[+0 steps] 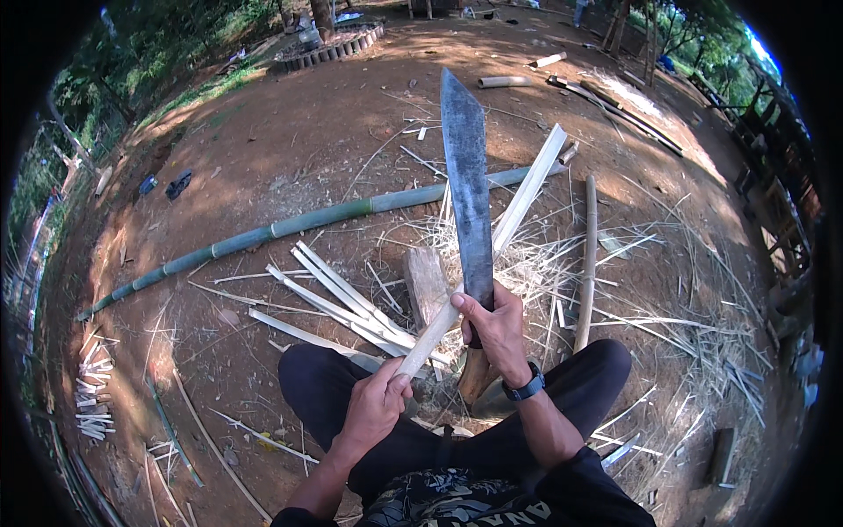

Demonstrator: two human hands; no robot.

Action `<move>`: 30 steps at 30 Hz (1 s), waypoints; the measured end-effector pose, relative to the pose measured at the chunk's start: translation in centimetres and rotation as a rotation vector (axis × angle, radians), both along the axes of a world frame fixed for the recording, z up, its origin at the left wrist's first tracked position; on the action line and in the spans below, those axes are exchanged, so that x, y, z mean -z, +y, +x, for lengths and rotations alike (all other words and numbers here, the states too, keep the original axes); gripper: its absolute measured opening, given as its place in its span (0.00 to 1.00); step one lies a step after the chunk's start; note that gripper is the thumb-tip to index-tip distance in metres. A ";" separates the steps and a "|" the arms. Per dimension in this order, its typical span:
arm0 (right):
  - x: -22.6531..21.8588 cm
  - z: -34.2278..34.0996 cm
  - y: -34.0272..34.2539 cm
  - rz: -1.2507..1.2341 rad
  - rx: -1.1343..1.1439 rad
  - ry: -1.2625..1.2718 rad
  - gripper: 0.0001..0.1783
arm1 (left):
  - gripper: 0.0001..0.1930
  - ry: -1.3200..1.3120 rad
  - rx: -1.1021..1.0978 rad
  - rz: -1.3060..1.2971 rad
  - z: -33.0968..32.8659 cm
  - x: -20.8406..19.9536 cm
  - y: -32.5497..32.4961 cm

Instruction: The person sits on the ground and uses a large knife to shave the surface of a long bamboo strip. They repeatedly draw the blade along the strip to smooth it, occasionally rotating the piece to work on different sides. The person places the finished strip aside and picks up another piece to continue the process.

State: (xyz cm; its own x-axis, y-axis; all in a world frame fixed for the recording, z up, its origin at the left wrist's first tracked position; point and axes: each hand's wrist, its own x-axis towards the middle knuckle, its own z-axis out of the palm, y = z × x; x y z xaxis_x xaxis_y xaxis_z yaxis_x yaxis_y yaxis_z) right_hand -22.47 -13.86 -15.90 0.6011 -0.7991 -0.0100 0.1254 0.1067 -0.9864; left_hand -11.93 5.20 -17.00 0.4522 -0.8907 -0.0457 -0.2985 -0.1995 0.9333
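My left hand (373, 411) is closed around the near end of a pale split bamboo strip (434, 339). The strip slants away to the right and passes behind a machete's wide dark blade (468, 189). My right hand (500, 329) grips the machete low down, with the blade pointing up and away and the thumb against the strip. Below that hand a brown wooden piece (472, 376) shows; I cannot tell whether it is the handle. Just left of the blade stands a wooden block (425, 279).
A long green bamboo pole (320, 220) lies across the ground ahead. Several split strips (347, 303) rest left of the block. Thin shavings (536, 259) spread to the right, near a tan bamboo pole (587, 255). Short cut pieces (95, 386) form a pile at far left.
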 end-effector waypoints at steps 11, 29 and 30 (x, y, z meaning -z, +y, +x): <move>-1.0 -1.1 -4.2 -0.063 0.218 -0.153 0.11 | 0.18 0.351 0.156 0.376 1.7 2.4 6.9; -1.7 -5.8 -8.5 -0.187 0.023 0.236 0.22 | 0.30 -0.165 -0.189 0.180 5.2 -0.5 6.9; -1.7 -5.7 -8.5 -0.174 0.006 0.227 0.22 | 0.30 -0.193 -0.195 0.176 5.3 -0.5 7.0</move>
State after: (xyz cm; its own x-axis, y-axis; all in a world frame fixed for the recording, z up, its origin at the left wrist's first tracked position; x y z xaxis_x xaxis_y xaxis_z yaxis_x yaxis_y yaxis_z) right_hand -28.15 -22.34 -14.18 0.5946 -0.8040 -0.0062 -0.1002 -0.0664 -0.9927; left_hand -6.64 12.18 -16.55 0.6288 -0.7725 -0.0886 -0.4066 -0.4238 0.8093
